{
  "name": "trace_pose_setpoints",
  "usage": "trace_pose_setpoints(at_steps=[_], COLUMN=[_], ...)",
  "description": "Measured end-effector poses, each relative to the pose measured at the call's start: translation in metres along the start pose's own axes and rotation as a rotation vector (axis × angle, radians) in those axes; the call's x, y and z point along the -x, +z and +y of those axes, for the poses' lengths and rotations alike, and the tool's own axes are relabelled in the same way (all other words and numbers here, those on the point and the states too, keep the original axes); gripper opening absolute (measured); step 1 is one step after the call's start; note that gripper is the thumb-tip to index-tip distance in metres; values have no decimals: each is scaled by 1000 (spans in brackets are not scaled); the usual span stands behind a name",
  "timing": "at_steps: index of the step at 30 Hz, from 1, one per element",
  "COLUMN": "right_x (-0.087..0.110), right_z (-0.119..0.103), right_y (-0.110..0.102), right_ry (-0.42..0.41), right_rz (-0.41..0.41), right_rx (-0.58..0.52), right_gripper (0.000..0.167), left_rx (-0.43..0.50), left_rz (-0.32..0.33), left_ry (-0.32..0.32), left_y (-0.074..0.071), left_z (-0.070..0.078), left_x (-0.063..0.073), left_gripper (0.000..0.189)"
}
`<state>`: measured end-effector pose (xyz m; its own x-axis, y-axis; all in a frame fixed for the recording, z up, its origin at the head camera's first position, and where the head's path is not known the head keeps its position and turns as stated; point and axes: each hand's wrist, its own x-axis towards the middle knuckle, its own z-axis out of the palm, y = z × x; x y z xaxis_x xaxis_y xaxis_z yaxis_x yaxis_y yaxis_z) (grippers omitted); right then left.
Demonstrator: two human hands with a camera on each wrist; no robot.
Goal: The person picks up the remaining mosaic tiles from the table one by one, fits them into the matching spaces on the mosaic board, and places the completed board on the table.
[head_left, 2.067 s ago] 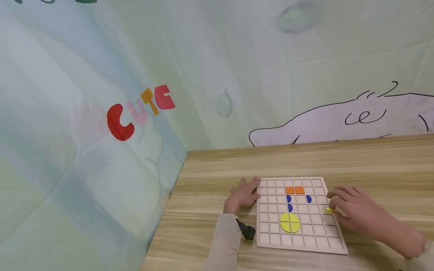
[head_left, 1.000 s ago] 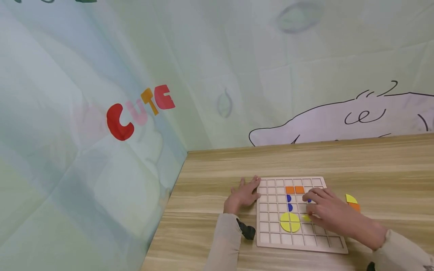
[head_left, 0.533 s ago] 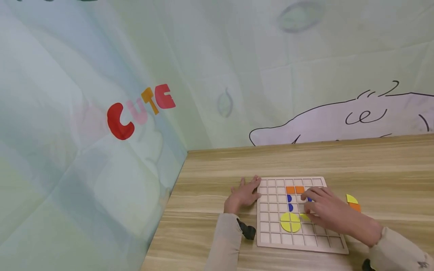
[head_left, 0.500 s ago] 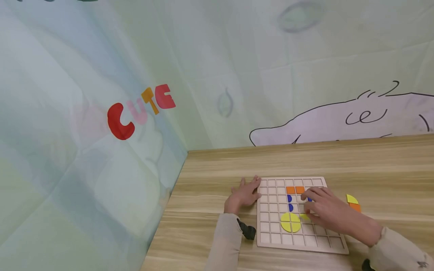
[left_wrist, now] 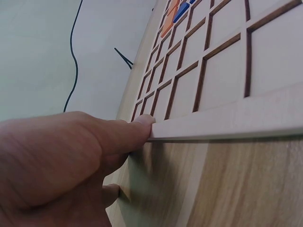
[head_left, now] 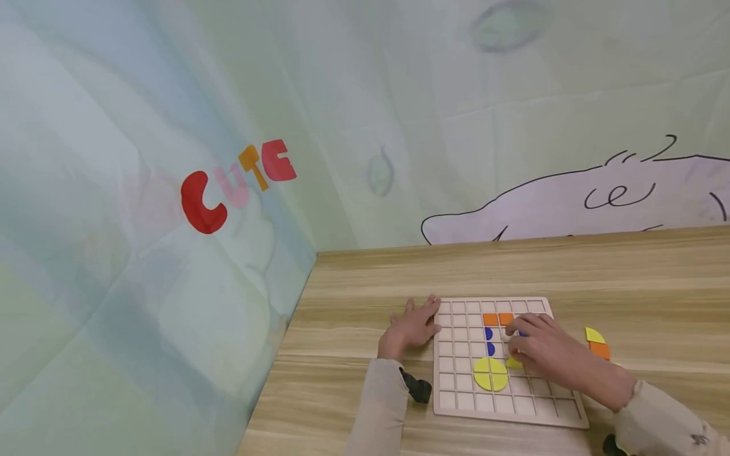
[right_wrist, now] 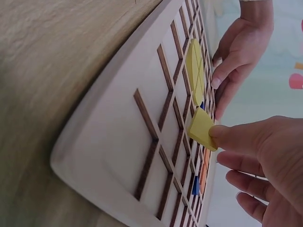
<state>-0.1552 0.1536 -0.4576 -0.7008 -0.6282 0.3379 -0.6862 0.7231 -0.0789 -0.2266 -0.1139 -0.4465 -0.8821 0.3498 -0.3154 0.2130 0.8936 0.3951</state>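
Observation:
A pale wooden grid board point(head_left: 464, 401) lies on the table. My left hand point(head_left: 412, 327) rests flat beside it, fingers spread; in the left wrist view one fingertip point(left_wrist: 143, 124) touches the board's rim. My right hand point(head_left: 553, 354) pinches a yellow quarter-circle tile point(right_wrist: 202, 127), tilted over cells right of the board's middle. Several yellow quarter tiles point(head_left: 482, 380) form a full circle in the lower middle. Two orange squares point(head_left: 490, 319) sit side by side higher up, with blue half-circles point(head_left: 488, 333) below them. Another blue half-circle point(head_left: 523, 334) is partly hidden by my right fingers.
On the wood-grain table point(head_left: 353, 291), right of the board, a yellow quarter tile point(head_left: 594, 334) lies against an orange tile point(head_left: 599, 350), partly behind my right wrist. A printed cloth backdrop point(head_left: 342, 114) stands along the table's left and far edges.
My right hand has brought the yellow tile from the board's right edge leftward over the cells, then shifted only slightly. The left hand keeps its place at the left edge.

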Motion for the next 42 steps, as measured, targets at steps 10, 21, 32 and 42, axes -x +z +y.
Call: trace_pose_setpoints(at_steps=[10,21,32,42], right_x=[2,7,12,15], right_z=[2,2,1,5], right_y=[1,4,3,1], right_ry=[52,18,-60,-35], right_rz=[-24,-19,44,132], right_rx=[-25,-19,63,34], right_gripper=[10,12,11,19], left_rx=[8,18,22,20], left_rz=[-5,-7,-14,-11], left_ry=[2,-3,2,-4], left_y=[0,0,-1,-1], left_z=[1,1,0,0], left_x=[0,-1,-2,-2], left_gripper=[57,58,58,58])
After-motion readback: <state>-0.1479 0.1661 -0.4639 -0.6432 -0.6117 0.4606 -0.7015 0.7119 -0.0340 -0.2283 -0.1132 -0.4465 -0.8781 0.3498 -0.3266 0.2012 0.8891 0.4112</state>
